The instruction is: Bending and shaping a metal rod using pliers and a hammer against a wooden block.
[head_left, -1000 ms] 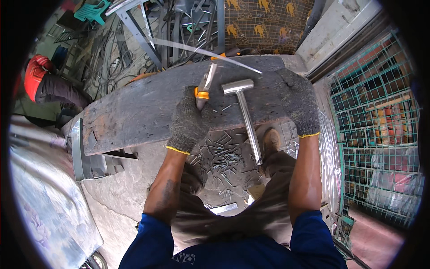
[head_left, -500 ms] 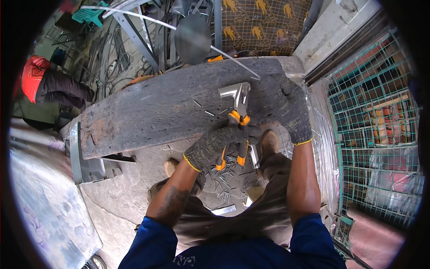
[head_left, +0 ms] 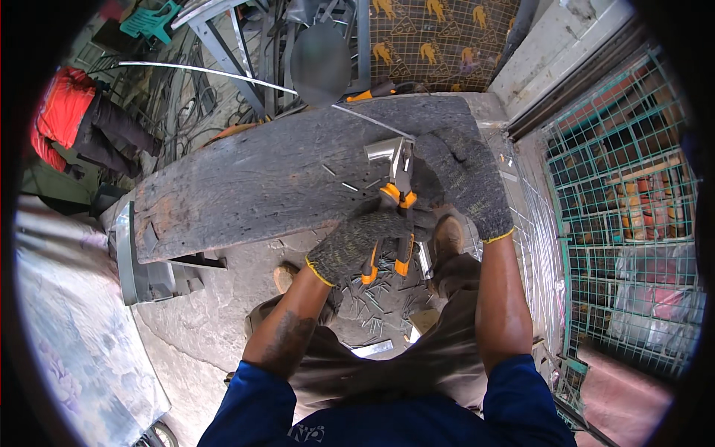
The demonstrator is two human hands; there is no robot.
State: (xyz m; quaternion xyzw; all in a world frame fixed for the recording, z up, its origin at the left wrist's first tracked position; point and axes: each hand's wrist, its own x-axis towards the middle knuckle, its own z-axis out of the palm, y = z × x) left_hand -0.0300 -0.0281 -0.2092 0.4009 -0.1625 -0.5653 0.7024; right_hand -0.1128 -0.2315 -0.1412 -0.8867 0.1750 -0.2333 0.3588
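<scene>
My left hand (head_left: 365, 229), in a dark grey knit glove with a yellow cuff, is closed around pliers (head_left: 407, 197) with orange-and-black handles. Their metal jaws point away from me above the dark wooden bench (head_left: 253, 179). A long thin metal rod (head_left: 372, 121) stretches from beside the jaws out to the far left. In the same kind of glove, my right hand (head_left: 468, 179) closes on the rod's near end, right by the jaws; its fingertips are partly hidden. A shiny bent metal piece (head_left: 381, 150) shows against the jaws. Short cut rod pieces (head_left: 348, 187) lie on the bench.
Several cut pieces (head_left: 372, 304) litter the floor between my boots. A person in red (head_left: 63, 112) bends over at the far left. Green wire mesh (head_left: 618, 216) stands on the right, a metal frame (head_left: 223, 56) behind the bench. A round grey smudge blurs part of the view.
My right hand has come left and nearer, bringing the rod's end to the pliers' jaws. The rod's far end has swung lower. The person in red has shifted slightly.
</scene>
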